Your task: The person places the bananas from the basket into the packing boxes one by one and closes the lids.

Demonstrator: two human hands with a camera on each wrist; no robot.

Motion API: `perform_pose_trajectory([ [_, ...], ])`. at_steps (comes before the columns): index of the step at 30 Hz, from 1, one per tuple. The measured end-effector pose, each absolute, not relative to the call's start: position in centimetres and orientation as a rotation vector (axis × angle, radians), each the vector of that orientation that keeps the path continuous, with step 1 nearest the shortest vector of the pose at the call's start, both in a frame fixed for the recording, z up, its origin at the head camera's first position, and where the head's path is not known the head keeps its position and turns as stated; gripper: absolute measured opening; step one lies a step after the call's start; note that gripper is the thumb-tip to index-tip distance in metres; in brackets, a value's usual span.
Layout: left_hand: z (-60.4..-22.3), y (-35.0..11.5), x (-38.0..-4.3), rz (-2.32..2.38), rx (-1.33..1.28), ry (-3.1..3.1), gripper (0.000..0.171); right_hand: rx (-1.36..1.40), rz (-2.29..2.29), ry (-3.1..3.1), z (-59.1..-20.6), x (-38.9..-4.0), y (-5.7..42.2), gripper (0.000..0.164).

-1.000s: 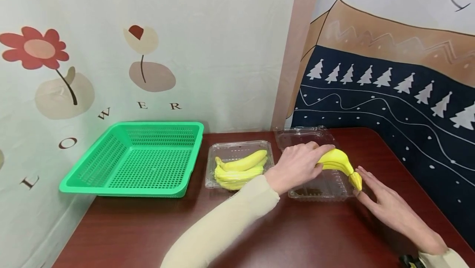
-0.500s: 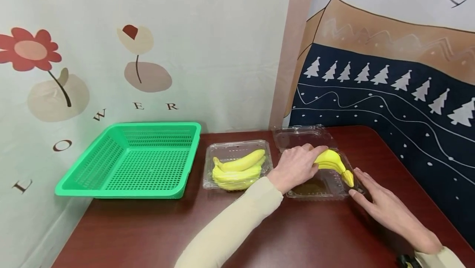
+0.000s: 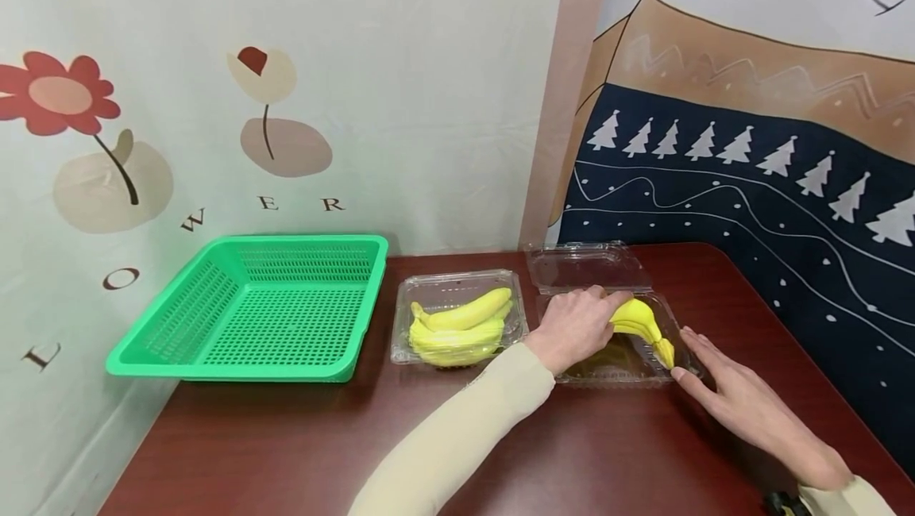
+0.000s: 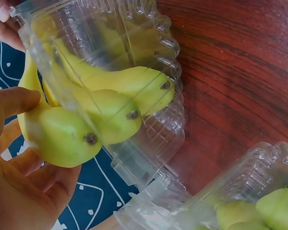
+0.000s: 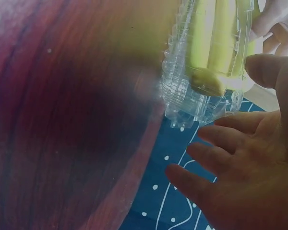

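A bunch of yellow bananas (image 3: 635, 316) lies low in the right-hand clear plastic clamshell box (image 3: 661, 377). My left hand (image 3: 577, 324) grips the bunch from its left side. In the left wrist view, thumb and fingers curl round one banana (image 4: 62, 136), and the others show through the box wall (image 4: 173, 57). My right hand (image 3: 750, 401) is beside the box's right edge, near the stem, with its fingers extended. The right wrist view also shows those straight fingers (image 5: 201, 184) beside the box; whether they touch it is hard to tell. The hinged lid (image 3: 589, 266) lies back, away from me.
Left of this box stands a second clear box (image 3: 405, 333) with a bunch of bananas (image 3: 461, 329) in it. Farther left is a green perforated basket (image 3: 243, 373). The dark red table (image 3: 286, 444) meets printed wall cloths (image 3: 443, 103) behind and at right.
My left hand has lowered the bananas into the right-hand box, with the stem end moving left and slightly down. My right hand has shifted slightly left toward the box.
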State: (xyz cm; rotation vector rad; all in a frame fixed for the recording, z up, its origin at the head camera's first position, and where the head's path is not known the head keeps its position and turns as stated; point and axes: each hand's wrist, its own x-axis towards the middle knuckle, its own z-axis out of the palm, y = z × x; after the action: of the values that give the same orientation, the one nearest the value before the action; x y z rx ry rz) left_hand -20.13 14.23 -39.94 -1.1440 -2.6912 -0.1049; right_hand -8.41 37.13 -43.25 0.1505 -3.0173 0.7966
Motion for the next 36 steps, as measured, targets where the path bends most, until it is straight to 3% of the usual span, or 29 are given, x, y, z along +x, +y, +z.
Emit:
perform_pose_trajectory([
  [13, -40.9, 14.7, -19.7, 0.012, -1.133, -2.628, 0.045, 0.161, 0.798, -3.009, -43.3, -8.2, 37.3, 0.077],
  [19, -41.0, 14.5, -19.4, -0.001, -1.153, -2.630, 0.049, 0.171, 0.780, -3.004, -42.6, -8.6, 37.4, 0.077],
  [36, -39.3, 10.3, -20.3, -0.812, -0.951, -2.823, 0.068, 0.243, 0.787, -2.946, -39.3, -12.6, 36.4, 0.073],
])
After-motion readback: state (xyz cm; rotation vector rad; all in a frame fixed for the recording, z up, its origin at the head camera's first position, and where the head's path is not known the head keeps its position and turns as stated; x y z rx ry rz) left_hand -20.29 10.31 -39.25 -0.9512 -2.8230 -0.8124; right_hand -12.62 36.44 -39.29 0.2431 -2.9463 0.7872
